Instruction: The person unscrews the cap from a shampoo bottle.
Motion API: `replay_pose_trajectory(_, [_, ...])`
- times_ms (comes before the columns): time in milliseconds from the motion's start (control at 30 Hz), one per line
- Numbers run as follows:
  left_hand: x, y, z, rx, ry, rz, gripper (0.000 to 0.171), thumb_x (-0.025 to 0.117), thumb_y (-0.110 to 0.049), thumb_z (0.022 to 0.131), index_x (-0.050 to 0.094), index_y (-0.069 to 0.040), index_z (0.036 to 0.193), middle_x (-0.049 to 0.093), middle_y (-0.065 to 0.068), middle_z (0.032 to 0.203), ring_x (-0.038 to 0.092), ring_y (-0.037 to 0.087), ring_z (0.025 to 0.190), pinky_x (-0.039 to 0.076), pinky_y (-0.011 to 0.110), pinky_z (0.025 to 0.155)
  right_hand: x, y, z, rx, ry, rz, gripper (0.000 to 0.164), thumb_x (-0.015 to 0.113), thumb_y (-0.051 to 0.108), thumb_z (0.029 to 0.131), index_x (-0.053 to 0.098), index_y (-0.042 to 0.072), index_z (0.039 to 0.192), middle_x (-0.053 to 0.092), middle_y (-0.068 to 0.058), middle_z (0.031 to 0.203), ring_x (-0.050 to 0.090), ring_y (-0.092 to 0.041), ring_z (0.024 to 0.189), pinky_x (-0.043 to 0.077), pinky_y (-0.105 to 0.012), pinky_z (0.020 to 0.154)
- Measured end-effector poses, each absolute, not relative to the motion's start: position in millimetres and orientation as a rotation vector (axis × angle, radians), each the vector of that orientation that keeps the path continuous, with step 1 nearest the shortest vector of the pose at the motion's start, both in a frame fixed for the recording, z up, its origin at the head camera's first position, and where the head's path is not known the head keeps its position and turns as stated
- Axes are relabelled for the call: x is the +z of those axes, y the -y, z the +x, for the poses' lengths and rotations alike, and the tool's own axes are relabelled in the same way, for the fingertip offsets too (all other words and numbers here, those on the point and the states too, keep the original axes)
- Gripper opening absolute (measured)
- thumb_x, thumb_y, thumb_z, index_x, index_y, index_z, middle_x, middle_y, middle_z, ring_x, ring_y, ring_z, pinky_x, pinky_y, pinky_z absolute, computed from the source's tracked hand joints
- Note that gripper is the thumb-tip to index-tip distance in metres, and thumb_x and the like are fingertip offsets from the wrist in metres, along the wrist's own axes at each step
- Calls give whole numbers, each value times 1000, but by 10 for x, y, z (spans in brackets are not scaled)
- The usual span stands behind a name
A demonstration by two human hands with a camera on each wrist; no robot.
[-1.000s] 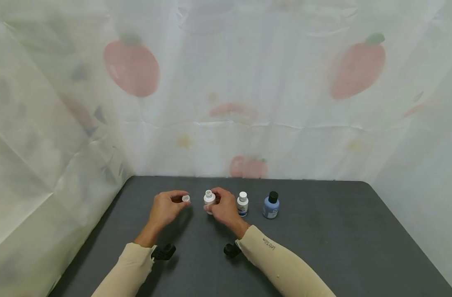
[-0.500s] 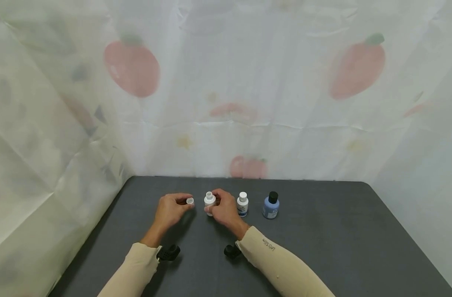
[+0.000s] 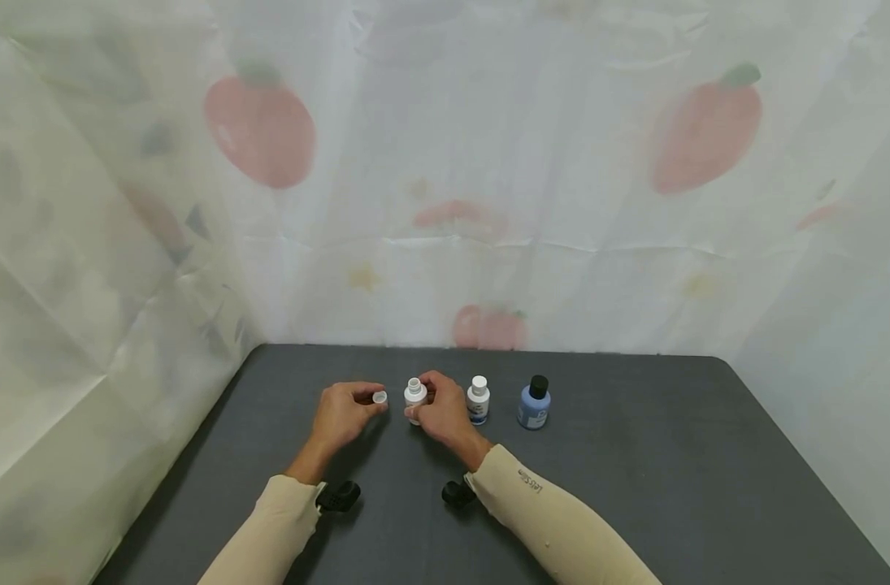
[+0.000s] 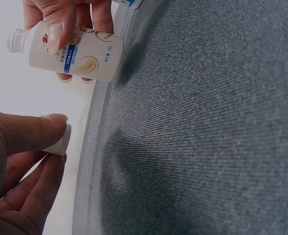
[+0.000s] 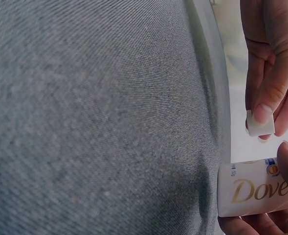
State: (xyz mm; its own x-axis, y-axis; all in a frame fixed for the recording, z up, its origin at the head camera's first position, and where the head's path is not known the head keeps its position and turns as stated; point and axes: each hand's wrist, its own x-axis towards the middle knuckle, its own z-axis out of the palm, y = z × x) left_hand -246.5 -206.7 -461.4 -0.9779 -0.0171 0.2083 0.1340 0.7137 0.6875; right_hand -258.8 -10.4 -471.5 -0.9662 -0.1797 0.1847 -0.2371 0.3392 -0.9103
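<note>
My right hand grips a small white Dove bottle round its body. The bottle is upright and its threaded neck is bare. A white bottle cap is pinched between thumb and fingers of my left hand, a short way left of the bottle, its hollow side showing in the head view. In the right wrist view the cap is partly covered by the thumb. Just right of my right hand stands a second white bottle with its cap on.
A blue bottle with a black cap stands farther right on the dark grey table. Behind the table's far edge hangs a pale curtain with fruit prints. Another sheet hangs along the left side.
My left hand has moved to the right with the cap, closer to the bottle. My right hand and the bottle have barely shifted. The other two bottles stand where they were.
</note>
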Motion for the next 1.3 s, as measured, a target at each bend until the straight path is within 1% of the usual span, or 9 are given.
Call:
replay_pose_trajectory(133, [-4623,2039,-2467,-1119,2735,-110,31,85,-14,88,80,-7,118,81,11,111,77,31,102,62,50,86,-4735,104,-2580,1702,2545,383,38,84,-1,81,69,5,115,74,-15,110,71,-25,92,61,-40,79])
replay_pose_trajectory(367, [-4644,2015,-2472,-1139,2747,-95,32,86,-13,86,80,-8,116,81,10,109,77,28,101,63,48,87,-4739,95,-2587,1691,2556,387,37,83,0,82,68,4,115,74,-17,113,71,-29,97,61,-45,85])
replay_pose_trajectory(533, [-4658,2010,-2477,-1120,2757,-93,28,85,-12,86,81,-7,113,82,10,106,78,27,99,63,46,85,-4751,86,-2598,1664,2565,394,38,83,-1,81,67,2,114,74,-19,112,70,-29,96,60,-45,84])
replay_pose_trajectory(767, [-4687,2014,-2480,-1118,2756,-115,25,84,-10,87,82,-7,112,82,10,105,78,27,97,63,45,83,-4786,85,-2611,1683,2559,382,35,83,-2,80,67,3,111,75,-18,110,70,-27,93,60,-43,83])
replay_pose_trajectory(867, [-4695,2011,-2487,-1107,2759,-123,24,84,-10,87,82,-8,111,82,9,103,78,26,96,63,44,82,-4792,87,-2615,1683,2559,385,35,83,-2,80,66,4,110,75,-18,110,71,-27,93,60,-44,82])
replay_pose_trajectory(1100, [-4713,2004,-2504,-1098,2774,-141,25,86,-10,85,82,-8,109,82,9,102,77,25,95,63,44,81,-4788,85,-2607,1655,2570,396,36,82,-1,82,65,4,113,75,-19,114,71,-30,97,60,-46,85])
replay_pose_trajectory(1300, [-4746,1990,-2506,-1066,2792,-142,24,87,-11,84,83,-10,107,82,7,100,77,25,93,62,44,80,-4786,77,-2589,1631,2580,422,37,81,-2,82,64,3,114,74,-20,115,70,-30,96,59,-47,85])
